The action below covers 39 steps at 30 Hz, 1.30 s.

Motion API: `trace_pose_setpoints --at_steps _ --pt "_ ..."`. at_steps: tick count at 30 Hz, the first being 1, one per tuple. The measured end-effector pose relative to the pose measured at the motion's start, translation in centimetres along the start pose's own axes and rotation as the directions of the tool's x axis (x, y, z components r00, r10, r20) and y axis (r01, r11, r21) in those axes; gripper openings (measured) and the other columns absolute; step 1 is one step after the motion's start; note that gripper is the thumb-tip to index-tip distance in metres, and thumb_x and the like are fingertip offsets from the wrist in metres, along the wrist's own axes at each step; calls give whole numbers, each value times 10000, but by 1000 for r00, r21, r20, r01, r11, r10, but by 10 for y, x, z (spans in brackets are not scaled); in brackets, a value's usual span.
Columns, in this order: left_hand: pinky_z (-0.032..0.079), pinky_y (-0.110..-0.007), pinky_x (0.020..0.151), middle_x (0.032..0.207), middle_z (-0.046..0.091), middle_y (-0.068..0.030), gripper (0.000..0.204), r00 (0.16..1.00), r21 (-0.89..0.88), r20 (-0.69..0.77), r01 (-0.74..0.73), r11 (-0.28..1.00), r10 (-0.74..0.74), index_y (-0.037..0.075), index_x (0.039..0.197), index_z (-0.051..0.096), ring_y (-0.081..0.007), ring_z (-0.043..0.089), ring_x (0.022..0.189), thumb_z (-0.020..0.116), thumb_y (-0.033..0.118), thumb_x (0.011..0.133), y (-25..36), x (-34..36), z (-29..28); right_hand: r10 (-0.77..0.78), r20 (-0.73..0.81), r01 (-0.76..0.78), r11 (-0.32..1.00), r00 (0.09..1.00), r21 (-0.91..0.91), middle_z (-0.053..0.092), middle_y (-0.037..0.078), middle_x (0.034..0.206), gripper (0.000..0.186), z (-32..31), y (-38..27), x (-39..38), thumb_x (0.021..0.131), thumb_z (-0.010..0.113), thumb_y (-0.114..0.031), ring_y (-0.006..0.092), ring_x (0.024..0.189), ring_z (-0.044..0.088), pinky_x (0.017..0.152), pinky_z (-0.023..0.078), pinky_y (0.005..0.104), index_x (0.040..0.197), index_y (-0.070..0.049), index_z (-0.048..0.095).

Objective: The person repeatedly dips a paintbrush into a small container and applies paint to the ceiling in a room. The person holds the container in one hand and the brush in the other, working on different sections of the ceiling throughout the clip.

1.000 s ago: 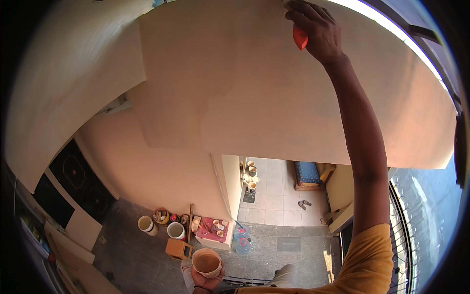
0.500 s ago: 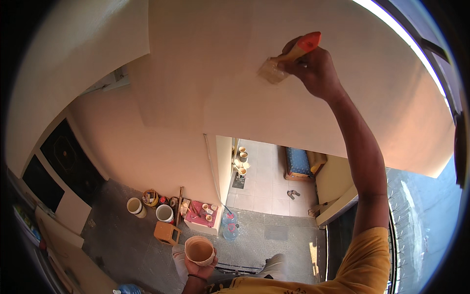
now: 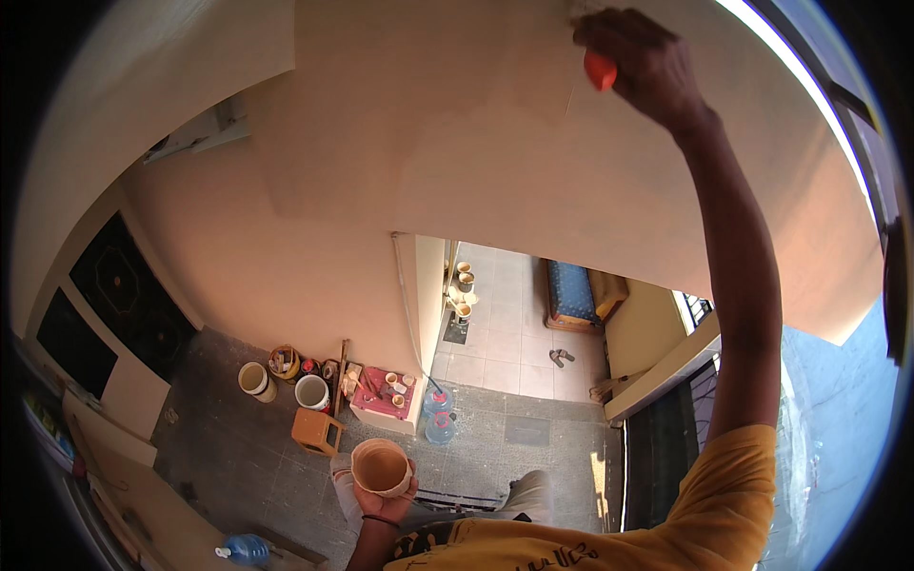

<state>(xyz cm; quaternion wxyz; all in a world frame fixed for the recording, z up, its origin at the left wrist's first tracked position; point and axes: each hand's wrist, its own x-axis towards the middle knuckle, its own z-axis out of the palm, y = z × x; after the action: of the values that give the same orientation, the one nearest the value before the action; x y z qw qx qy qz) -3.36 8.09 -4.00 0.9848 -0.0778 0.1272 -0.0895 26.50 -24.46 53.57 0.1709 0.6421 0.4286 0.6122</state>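
My right hand (image 3: 647, 67) is raised high, its fingers wrapped round a paintbrush (image 3: 600, 70) with an orange-red handle end. The bristles point up at the wall (image 3: 428, 124), near the top edge, and are mostly cut off or hidden. A thin vertical streak shows on the wall just below the brush. Low in front of my body, my left hand (image 3: 390, 500) grips a round tub (image 3: 383, 466) from beneath and the side. Its inside is peach-beige, and how much paint it holds I cannot tell.
Far below stand an orange stool (image 3: 316, 431), white buckets (image 3: 311, 392) and a red-topped block (image 3: 388, 392) bearing small cups. Clear blue water jugs (image 3: 439, 428) are beside it. Through the doorway are a blue-covered bench (image 3: 571, 290) and sandals (image 3: 562, 358). Another jug (image 3: 246, 549) lies lower left.
My right hand has moved up and slightly right along the wall; the brush now points upward with its handle end down. My left hand still holds the tub, and the view has shifted slightly.
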Motion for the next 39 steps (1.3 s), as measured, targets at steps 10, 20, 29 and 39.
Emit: trace_pose_setpoints --at_steps 10,20,29,39 --pt "579 -575 858 1302 651 -161 650 1000 2 -17 20 1000 -20 153 1376 587 -441 620 1177 533 620 928 1 -2 -1 59 168 -133 874 984 468 729 31 1014 271 4 -124 -60 738 760 -6 246 908 710 736 605 366 979 -114 698" --pt "578 -552 867 1275 635 -152 677 999 63 26 35 997 -37 150 1323 621 -377 573 1234 591 656 873 -2 10 -4 382 -87 -329 875 920 355 731 91 872 53 2 18 90 849 748 -65 236 806 710 715 563 376 891 -56 716" --pt "573 -569 872 1288 649 -153 666 1000 -6 -10 29 1000 -29 158 1359 598 -412 608 1193 551 639 901 3 2 -5 -209 112 174 949 971 264 681 18 1036 186 42 -124 -20 767 728 -99 210 903 680 787 590 358 928 -177 677" --pt "568 -560 840 1285 665 -133 666 998 -8 -44 40 999 -40 183 1372 601 -415 632 1151 523 657 910 2 9 -2 529 140 -486 602 837 634 735 70 1022 126 30 46 66 870 746 -69 211 969 729 878 565 307 988 -89 705"
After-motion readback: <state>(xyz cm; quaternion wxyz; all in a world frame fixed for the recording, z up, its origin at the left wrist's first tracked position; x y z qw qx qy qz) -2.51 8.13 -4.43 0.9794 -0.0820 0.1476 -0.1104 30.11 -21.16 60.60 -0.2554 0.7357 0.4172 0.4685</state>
